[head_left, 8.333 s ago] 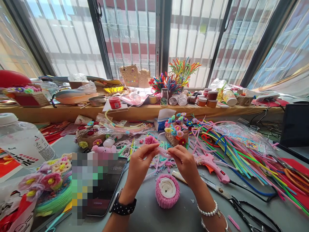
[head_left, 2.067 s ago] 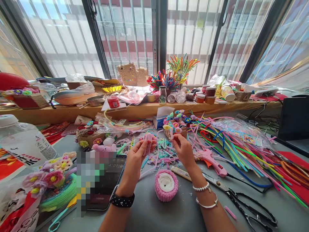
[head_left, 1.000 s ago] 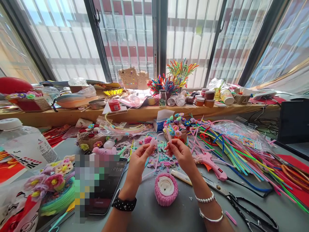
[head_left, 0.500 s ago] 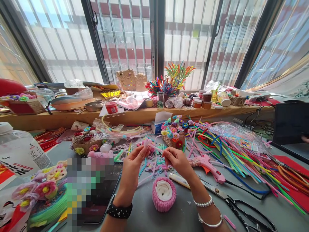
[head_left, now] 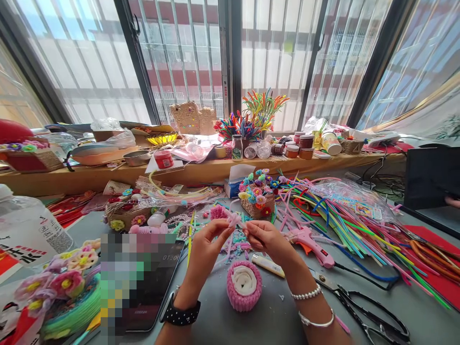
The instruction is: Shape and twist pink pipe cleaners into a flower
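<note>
Both my hands are raised over the grey table (head_left: 251,321), pinching a pale pink pipe cleaner (head_left: 235,221) between them. My left hand (head_left: 207,247) grips its curled end with thumb and fingers. My right hand (head_left: 268,238) pinches the other part, fingertips nearly touching the left ones. A loose tail of the pipe cleaner hangs down between the hands. Just below them stands a small pink fuzzy cup (head_left: 244,285) with a white roll inside.
A pink glue gun (head_left: 311,239), a glue stick (head_left: 268,265) and black scissors (head_left: 362,316) lie to the right, beside a heap of coloured pipe cleaners (head_left: 359,223). A phone (head_left: 143,282) and a flower basket (head_left: 257,197) are close by. A cluttered wooden shelf (head_left: 201,167) runs under the windows.
My hands have drawn closer together and dropped slightly, folding the pink pipe cleaner into a tighter curl. The upright end seen a second ago is now bent down between the fingertips.
</note>
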A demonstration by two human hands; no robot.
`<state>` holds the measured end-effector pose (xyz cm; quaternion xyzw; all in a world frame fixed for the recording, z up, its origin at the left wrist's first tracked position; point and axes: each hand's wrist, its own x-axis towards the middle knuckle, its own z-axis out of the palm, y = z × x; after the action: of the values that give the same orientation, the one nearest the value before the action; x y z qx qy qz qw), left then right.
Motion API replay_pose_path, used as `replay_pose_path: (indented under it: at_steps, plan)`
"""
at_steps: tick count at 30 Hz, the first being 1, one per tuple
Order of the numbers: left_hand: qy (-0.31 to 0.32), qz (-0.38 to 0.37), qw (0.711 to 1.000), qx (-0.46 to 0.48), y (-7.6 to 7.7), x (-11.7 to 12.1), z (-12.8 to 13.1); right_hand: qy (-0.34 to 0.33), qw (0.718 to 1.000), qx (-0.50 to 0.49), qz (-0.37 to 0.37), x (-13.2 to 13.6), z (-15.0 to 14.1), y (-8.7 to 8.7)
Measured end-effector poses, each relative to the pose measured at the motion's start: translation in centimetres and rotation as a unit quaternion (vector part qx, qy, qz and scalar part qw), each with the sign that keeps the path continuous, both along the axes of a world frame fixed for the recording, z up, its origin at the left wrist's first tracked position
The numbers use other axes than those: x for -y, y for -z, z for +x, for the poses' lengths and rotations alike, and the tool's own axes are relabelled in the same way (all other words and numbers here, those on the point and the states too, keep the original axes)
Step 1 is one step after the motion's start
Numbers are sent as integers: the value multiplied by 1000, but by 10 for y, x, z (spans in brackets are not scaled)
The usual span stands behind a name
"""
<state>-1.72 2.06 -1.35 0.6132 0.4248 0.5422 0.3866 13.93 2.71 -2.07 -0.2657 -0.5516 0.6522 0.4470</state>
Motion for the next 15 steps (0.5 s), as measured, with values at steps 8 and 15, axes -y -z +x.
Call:
replay_pose_path:
  at_steps: [8, 15]
  plan:
    - [4, 8, 998, -56, 3, -1, 0, 75, 990, 82, 81, -2, -2, 5]
    - [13, -9, 999, -40, 6, -2, 1, 259, 877, 266, 305, -1, -9, 7]
